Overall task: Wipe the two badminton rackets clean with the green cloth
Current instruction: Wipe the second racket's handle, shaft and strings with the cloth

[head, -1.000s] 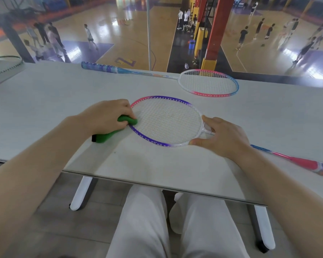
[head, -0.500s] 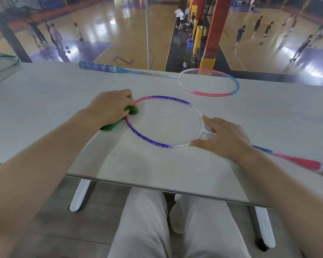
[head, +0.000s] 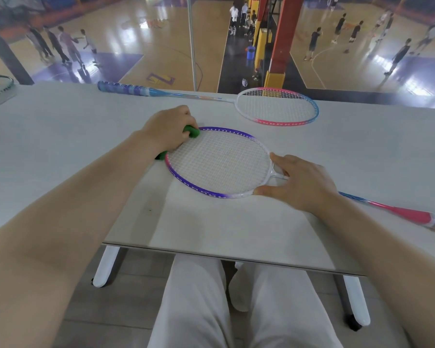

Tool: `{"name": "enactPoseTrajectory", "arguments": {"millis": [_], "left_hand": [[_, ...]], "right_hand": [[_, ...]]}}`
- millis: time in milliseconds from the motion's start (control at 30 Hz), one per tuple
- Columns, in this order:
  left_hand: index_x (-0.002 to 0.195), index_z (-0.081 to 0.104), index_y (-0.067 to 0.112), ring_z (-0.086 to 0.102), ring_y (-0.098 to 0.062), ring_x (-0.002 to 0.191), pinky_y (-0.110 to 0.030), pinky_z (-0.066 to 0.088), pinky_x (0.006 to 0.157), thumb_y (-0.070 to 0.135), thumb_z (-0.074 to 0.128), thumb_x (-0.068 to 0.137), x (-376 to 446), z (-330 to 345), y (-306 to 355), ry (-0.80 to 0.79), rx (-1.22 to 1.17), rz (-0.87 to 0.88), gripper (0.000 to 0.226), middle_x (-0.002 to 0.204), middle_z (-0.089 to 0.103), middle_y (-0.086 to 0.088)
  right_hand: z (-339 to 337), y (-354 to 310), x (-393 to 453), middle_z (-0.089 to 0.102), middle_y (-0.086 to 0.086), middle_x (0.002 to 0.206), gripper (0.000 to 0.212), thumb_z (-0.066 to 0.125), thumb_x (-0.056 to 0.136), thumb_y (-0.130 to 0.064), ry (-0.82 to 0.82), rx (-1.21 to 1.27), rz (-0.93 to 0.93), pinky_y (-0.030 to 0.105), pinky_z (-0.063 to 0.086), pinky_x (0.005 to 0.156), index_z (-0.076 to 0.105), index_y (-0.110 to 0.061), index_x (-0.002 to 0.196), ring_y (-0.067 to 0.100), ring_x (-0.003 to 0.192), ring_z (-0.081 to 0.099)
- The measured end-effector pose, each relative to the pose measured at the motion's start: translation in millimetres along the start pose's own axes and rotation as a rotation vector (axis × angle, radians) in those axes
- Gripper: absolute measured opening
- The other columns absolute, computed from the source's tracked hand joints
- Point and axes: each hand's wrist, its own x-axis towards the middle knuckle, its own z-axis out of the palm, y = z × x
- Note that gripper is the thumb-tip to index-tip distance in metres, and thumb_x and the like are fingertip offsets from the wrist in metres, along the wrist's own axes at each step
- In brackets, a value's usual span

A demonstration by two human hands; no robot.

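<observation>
**Cloth on the frame, throat pinned down**

Your left hand (head: 170,129) is curled round the green cloth (head: 192,130), bunched into a soft wad that peeks out at the fingertips and again below the wrist side, and you've got it pressed against the far-left rim of the near racket (head: 217,163). That makes sense: a folded wad gives a firm edge to run along a thin frame. Your right hand (head: 299,183) sits at the throat, fingers spread and fairly straight, thumb against the near rim, index finger on the far side. It's bracing, not gripping, so the light head won't skid on the smooth pale tabletop (head: 60,151) under the wiping pressure.

The frame is a slim glossy hoop, purple running to pink at the left and white near the throat, with a taut white string grid. Its thin shaft runs off to the right into a pink handle. A few faint marks show on the strings; I can't tell whether they're dirt.

The second racket (head: 278,106), pink and blue with a blue wrapped grip, lies flat along the far edge, well apart from both hands, waiting its turn by the look of it.
</observation>
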Motion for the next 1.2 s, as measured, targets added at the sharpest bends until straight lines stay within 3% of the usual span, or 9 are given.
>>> {"name": "enactPoseTrajectory", "arguments": {"millis": [167,400,667,800,900,1033,1200], "left_hand": [[0.119,0.067,0.019,0.054,-0.021,0.1,-0.034,0.041,0.084,0.02,0.056,0.091,-16,-4,-8,-0.06,-0.032,-0.036,0.03,0.112,0.054,-0.002],[0.117,0.067,0.023,0.054,-0.02,0.104,-0.033,0.042,0.09,0.019,0.057,0.091,-65,-8,-9,-0.07,-0.109,-0.111,0.029,0.112,0.055,0.002],[0.113,0.069,0.027,0.052,-0.011,0.099,-0.032,0.043,0.093,0.019,0.057,0.091,-108,-13,12,-0.072,-0.215,-0.111,0.027,0.108,0.055,0.008],[0.113,0.069,0.028,0.053,-0.012,0.099,-0.032,0.043,0.092,0.021,0.057,0.091,-121,-9,26,-0.002,-0.268,-0.124,0.026,0.107,0.056,0.008],[0.114,0.068,0.029,0.052,-0.009,0.095,-0.028,0.042,0.088,0.021,0.059,0.091,-130,-8,31,0.117,-0.322,-0.175,0.025,0.104,0.054,0.011],[0.116,0.067,0.03,0.051,-0.007,0.093,-0.023,0.036,0.082,0.024,0.059,0.091,-142,-15,34,0.231,-0.352,-0.226,0.027,0.103,0.054,0.01],[0.114,0.067,0.028,0.048,-0.003,0.091,-0.018,0.034,0.081,0.019,0.059,0.092,-152,-28,35,0.347,-0.36,-0.273,0.025,0.103,0.054,0.008]], "right_hand": [[-1,-2,-1,0.052,-0.018,0.132,0.107,0.039,0.06,-0.093,0.01,-0.003,-0.008,0.029,0.039,0.095,0.029,-0.038,0.151,0.01,0.122,0.051],[1,-2,-4,0.053,-0.017,0.131,0.1,0.047,0.067,-0.088,0.059,0.016,-0.023,0.029,0.038,0.093,0.031,-0.035,0.15,0.01,0.12,0.052],[2,2,-3,0.056,-0.015,0.119,0.096,0.044,0.064,-0.09,0.073,0.008,-0.049,0.025,0.032,0.081,0.04,-0.035,0.143,0.011,0.109,0.054],[3,3,-4,0.053,-0.017,0.107,0.095,0.043,0.064,-0.091,0.082,0.0,-0.075,0.026,0.034,0.08,0.043,-0.035,0.14,0.01,0.106,0.054],[3,4,-4,0.058,-0.015,0.123,0.097,0.038,0.064,-0.093,0.087,-0.009,-0.073,0.03,0.04,0.088,0.044,-0.034,0.14,0.012,0.115,0.055],[-1,3,-7,0.062,-0.014,0.108,0.08,0.03,0.069,-0.092,0.134,-0.021,-0.102,0.032,0.045,0.08,0.055,-0.033,0.117,0.015,0.103,0.06],[-12,4,-7,0.064,-0.015,0.118,0.09,0.02,0.068,-0.096,0.146,0.049,-0.083,0.033,0.048,0.086,0.06,-0.037,0.123,0.013,0.105,0.059]]}}
